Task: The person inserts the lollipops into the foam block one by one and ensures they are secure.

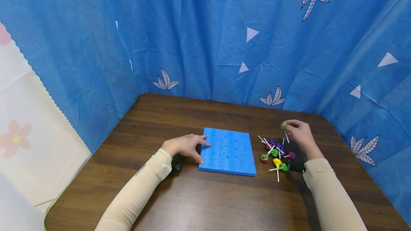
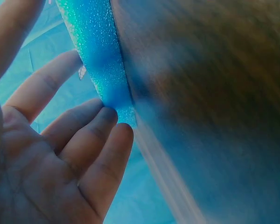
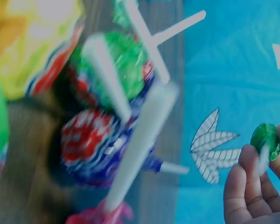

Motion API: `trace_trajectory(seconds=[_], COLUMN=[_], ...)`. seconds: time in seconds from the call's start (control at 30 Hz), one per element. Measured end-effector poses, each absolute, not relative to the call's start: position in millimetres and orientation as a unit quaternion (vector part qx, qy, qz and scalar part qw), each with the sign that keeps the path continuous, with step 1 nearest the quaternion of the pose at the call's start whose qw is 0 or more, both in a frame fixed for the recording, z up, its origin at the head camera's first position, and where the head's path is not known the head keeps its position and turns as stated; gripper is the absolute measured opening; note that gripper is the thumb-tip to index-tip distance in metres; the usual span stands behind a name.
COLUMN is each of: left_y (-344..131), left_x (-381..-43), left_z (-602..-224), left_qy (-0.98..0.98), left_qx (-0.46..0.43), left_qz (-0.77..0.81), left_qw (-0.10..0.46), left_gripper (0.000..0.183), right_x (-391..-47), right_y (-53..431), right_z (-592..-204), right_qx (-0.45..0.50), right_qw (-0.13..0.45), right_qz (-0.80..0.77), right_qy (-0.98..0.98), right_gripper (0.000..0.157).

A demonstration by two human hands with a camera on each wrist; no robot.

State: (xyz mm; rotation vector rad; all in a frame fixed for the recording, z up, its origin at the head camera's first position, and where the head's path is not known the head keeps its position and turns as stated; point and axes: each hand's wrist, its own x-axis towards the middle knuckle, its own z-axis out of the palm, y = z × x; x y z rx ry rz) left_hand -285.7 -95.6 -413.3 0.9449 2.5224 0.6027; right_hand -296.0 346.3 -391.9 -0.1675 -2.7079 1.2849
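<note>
A square blue foam board dotted with small holes lies on the table. At its left edge rests my left hand, thumb and index finger spread over the top. The left wrist view shows fingers of that hand against the board's side. My right hand pinches a green-wrapped lollipop by its head, its white stick pointing down. Below it lies a pile of lollipops in several colours, among them a yellow lollipop and a purple-and-red lollipop.
The brown wooden table carries the board at its middle and the pile to the board's right. A blue curtain with leaf prints hangs behind the table. At the left hangs a pale flowered cloth.
</note>
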Motion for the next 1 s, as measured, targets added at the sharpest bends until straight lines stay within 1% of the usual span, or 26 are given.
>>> trace_trajectory(seconds=[0.17, 0.43, 0.8, 1.0], left_y=[-95.1, -94.9, -93.4, -93.4], left_x=[-284.5, -282.1, -282.0, -282.7], left_z=[-412.3, -411.0, -411.3, -412.1], left_qy=[0.897, 0.896, 0.902, 0.902], left_qx=[0.339, 0.340, 0.328, 0.329], left_qz=[0.214, 0.215, 0.203, 0.203], left_qw=[0.186, 0.189, 0.194, 0.192], left_gripper=[0.070, 0.070, 0.071, 0.070], right_x=[-296.1, -296.5, -297.1, -299.8], right_y=[332.5, 313.3, 281.7, 269.3], right_z=[-383.9, -377.5, -371.5, -372.1], right_qx=[-0.033, 0.009, 0.025, 0.046], right_qw=[0.087, 0.097, 0.071, 0.079], right_qz=[0.433, 0.469, 0.485, 0.511], right_qy=[-0.897, -0.878, -0.871, -0.855], right_gripper=[0.043, 0.040, 0.042, 0.041])
